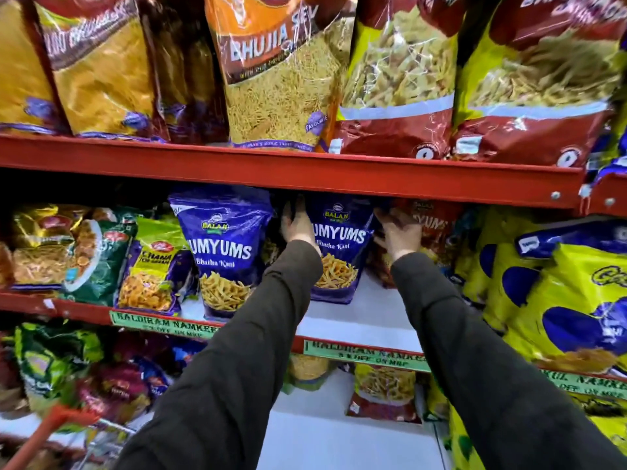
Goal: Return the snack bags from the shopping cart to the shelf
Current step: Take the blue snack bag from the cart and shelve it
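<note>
In the head view, both arms in dark sleeves reach up to the middle shelf, a white board with a red front edge. A blue Yumyums bag stands upright there, just right of centre, its base on the board. The left hand lies flat against the bag's left edge, at nine o'clock from it, fingers stretched upward and close together. The right hand presses the bag's right edge, at three o'clock, fingers spread and curled toward the top corner; whether they grip the blue bag or the red bag just behind cannot be told. A second blue bag of the same kind stands at nine o'clock from the left hand, nearer the shelf's front. Large bhujia bags fill the upper shelf at twelve o'clock. Yellow bags crowd three o'clock. At seven o'clock, the red cart handle shows blurred.
</note>
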A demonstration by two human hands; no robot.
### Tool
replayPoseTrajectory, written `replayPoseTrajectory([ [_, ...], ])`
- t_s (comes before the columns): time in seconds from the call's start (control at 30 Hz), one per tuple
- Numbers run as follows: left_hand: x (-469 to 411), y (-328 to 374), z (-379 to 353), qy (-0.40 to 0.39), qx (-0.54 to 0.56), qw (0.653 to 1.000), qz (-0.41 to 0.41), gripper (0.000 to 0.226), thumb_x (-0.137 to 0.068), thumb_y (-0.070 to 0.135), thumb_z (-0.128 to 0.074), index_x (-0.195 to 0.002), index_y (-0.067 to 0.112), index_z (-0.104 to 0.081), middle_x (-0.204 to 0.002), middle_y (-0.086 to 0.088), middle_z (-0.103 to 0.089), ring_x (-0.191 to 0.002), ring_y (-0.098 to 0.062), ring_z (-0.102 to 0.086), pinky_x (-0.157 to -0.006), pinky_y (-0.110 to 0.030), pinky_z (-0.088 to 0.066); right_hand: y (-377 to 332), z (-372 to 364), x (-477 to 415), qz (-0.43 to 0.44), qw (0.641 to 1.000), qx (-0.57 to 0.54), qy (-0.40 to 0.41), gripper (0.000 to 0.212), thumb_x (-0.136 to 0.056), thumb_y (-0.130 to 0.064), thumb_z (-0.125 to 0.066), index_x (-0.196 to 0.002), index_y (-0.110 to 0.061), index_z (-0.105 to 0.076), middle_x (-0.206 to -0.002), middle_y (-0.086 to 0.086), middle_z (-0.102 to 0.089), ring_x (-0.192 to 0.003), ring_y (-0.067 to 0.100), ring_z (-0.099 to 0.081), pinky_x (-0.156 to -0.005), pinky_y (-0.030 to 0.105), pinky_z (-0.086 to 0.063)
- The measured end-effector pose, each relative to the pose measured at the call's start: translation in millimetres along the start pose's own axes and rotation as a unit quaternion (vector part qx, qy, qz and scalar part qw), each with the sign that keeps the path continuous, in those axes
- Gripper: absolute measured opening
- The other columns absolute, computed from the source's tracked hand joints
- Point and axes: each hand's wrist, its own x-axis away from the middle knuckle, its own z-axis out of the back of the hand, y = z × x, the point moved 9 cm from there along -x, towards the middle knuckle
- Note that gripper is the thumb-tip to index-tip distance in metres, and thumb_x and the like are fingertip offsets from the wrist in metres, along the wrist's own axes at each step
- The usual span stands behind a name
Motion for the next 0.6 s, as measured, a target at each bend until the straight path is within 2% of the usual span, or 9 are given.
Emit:
replayPoseTrajectory([
  [0.1,-9,-3,5,0.005,0.024,0.999,-0.034,0.049,-0.092,0.029,-0.056,-0.138,0.014,-0.046,-0.148,-0.004,-0.045,-0.138,-0.024,-0.039,-0.114,-0.031,-0.03,16,-3,-11,-0.006,1.0,0.015,-0.009,0.013,-0.085,-0.014,-0.067,-0.088,-0.021,-0.057,-0.085,-0.002,-0.062,-0.078,0.016,-0.059,-0.084,0.043,-0.052],
  [0.17,-10,-10,6,-0.016,-0.009,0.999,-0.033,0.056,-0.091,0.039,-0.055,-0.141,0.018,-0.041,-0.151,-0.002,-0.04,-0.141,-0.021,-0.034,-0.111,-0.031,-0.026,26,-5,-13,0.0,0.998,0.048,-0.037,0.012,-0.084,-0.027,-0.068,-0.093,-0.024,-0.061,-0.097,-0.002,-0.067,-0.094,0.02,-0.063,-0.097,0.046,-0.05],
  [0.27,-16,-35,16,-0.036,-0.074,0.997,-0.006,0.066,-0.092,0.054,-0.042,-0.146,0.018,-0.031,-0.157,-0.001,-0.028,-0.144,-0.021,-0.026,-0.115,-0.034,-0.021,59,-3,-3,-0.044,0.989,0.117,-0.082,0.05,-0.083,-0.054,-0.06,-0.122,-0.024,-0.056,-0.127,0.0,-0.061,-0.115,0.021,-0.055,-0.107,0.045,-0.041],
  [0.33,-21,-58,26,-0.035,-0.076,0.996,0.027,0.07,-0.091,0.058,-0.037,-0.145,0.015,-0.031,-0.156,-0.005,-0.029,-0.143,-0.024,-0.029,-0.117,-0.036,-0.022,85,-1,8,-0.088,0.982,0.132,-0.105,0.072,-0.076,-0.072,-0.052,-0.132,-0.029,-0.047,-0.138,-0.003,-0.051,-0.126,0.021,-0.047,-0.114,0.046,-0.032],
  [0.4,-19,-78,34,-0.039,-0.096,0.993,0.053,0.069,-0.092,0.059,-0.034,-0.144,0.013,-0.034,-0.154,-0.008,-0.034,-0.14,-0.028,-0.034,-0.116,-0.038,-0.025,113,0,15,-0.149,0.977,0.098,-0.113,0.089,-0.069,-0.083,-0.046,-0.141,-0.029,-0.038,-0.146,-0.003,-0.044,-0.134,0.025,-0.042,-0.114,0.049,-0.032],
  [0.47,-16,-87,39,-0.058,-0.127,0.989,0.053,0.063,-0.095,0.053,-0.031,-0.144,0.014,-0.035,-0.154,-0.008,-0.035,-0.14,-0.028,-0.035,-0.118,-0.04,-0.026,120,-2,25,-0.178,0.976,0.07,-0.101,0.079,-0.083,-0.07,-0.042,-0.145,-0.023,-0.03,-0.148,0.003,-0.042,-0.134,0.029,-0.042,-0.11,0.045,-0.037],
  [0.53,-13,-88,45,-0.06,-0.142,0.987,0.039,0.055,-0.098,0.043,-0.031,-0.144,0.013,-0.035,-0.153,-0.009,-0.036,-0.139,-0.028,-0.036,-0.117,-0.038,-0.026,118,-1,34,-0.17,0.979,0.068,-0.087,0.065,-0.094,-0.055,-0.036,-0.146,-0.018,-0.028,-0.148,0.009,-0.041,-0.134,0.032,-0.042,-0.103,0.042,-0.04],
  [0.6,-8,-86,50,-0.063,-0.147,0.987,0.02,0.049,-0.1,0.036,-0.031,-0.144,0.012,-0.035,-0.152,-0.009,-0.037,-0.139,-0.027,-0.036,-0.113,-0.033,-0.026,119,4,41,-0.165,0.98,0.083,-0.08,0.063,-0.094,-0.055,-0.036,-0.145,-0.019,-0.031,-0.149,0.009,-0.042,-0.131,0.033,-0.045,-0.103,0.042,-0.042],
])
